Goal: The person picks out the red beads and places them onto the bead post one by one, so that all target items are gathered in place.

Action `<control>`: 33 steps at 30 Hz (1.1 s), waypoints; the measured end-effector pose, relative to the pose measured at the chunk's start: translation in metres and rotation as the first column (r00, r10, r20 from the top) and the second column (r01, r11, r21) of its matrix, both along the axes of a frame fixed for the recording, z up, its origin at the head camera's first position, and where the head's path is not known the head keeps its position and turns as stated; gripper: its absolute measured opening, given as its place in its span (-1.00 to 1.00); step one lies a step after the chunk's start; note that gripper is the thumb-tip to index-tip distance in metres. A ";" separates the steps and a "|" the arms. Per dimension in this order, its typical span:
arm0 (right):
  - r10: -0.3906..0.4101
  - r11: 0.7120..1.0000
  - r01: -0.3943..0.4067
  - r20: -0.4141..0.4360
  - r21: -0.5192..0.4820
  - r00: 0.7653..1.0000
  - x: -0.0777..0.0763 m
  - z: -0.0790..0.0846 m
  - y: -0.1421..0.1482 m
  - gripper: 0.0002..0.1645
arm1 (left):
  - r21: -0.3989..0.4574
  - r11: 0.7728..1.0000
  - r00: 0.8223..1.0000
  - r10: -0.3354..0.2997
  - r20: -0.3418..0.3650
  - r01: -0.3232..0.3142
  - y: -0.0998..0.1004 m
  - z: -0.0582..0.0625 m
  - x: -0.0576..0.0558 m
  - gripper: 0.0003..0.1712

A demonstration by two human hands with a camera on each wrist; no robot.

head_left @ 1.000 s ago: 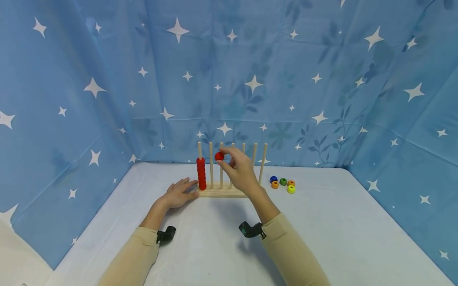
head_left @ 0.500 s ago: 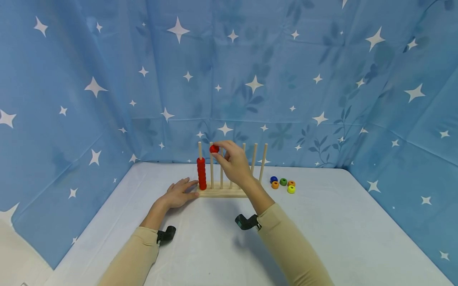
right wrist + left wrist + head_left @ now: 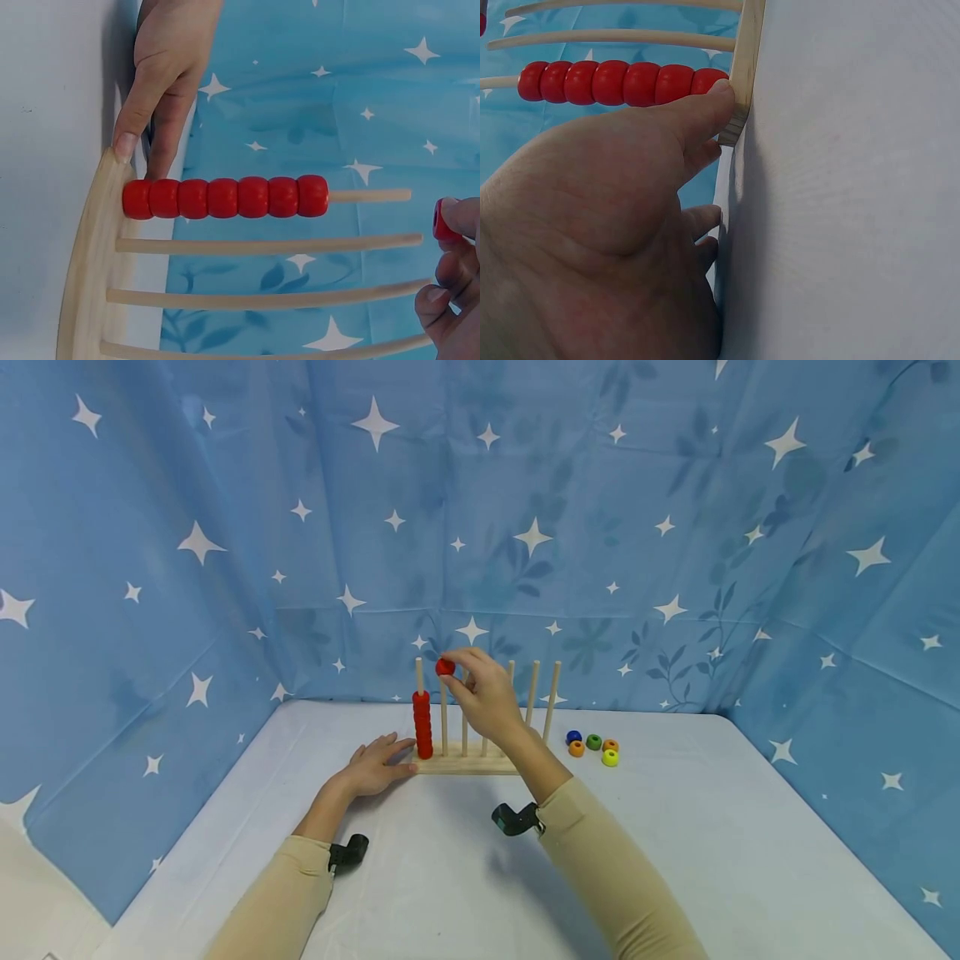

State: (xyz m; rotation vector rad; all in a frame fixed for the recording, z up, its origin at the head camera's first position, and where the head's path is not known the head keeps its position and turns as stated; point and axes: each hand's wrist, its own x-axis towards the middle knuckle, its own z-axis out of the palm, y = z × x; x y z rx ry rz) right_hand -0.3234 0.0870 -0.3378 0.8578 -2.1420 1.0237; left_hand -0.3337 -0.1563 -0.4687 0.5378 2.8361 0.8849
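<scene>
A wooden bead rack (image 3: 465,766) with several upright pegs stands near the back of the table. Its leftmost peg carries a stack of several red beads (image 3: 422,725). My left hand (image 3: 373,766) holds the rack's left end, thumb on the front and index finger behind; the other fingers extend past it. My right hand (image 3: 491,697) pinches one red bead (image 3: 442,225) between thumb and fingertips. That bead is just past the tip of the second peg (image 3: 270,245) in the right wrist view, with a small gap between them. Behind the right hand, some middle pegs are partly hidden.
Right of the rack lie several loose beads: a blue bead (image 3: 573,737), a green bead (image 3: 594,742), a yellow bead (image 3: 611,758) and orange ones (image 3: 576,748). A blue star-patterned curtain (image 3: 480,527) hangs around the white table (image 3: 712,827).
My right hand has moved left and up with the red bead, from in front of the third peg to the top of the second. The left hand has stayed in place.
</scene>
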 end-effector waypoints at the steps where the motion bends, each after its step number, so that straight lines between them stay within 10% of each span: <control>1: 0.004 1.000 -0.004 0.002 0.000 1.000 0.000 0.001 -0.001 -0.64 | 0.000 1.000 1.000 0.001 0.001 -0.001 0.000 0.000 0.000 -0.25; 33: -0.055 0.994 0.050 0.042 0.101 0.998 -0.013 0.021 -0.019 -0.65 | 0.004 1.000 0.999 -0.011 0.031 0.011 0.001 0.006 -0.001 -0.24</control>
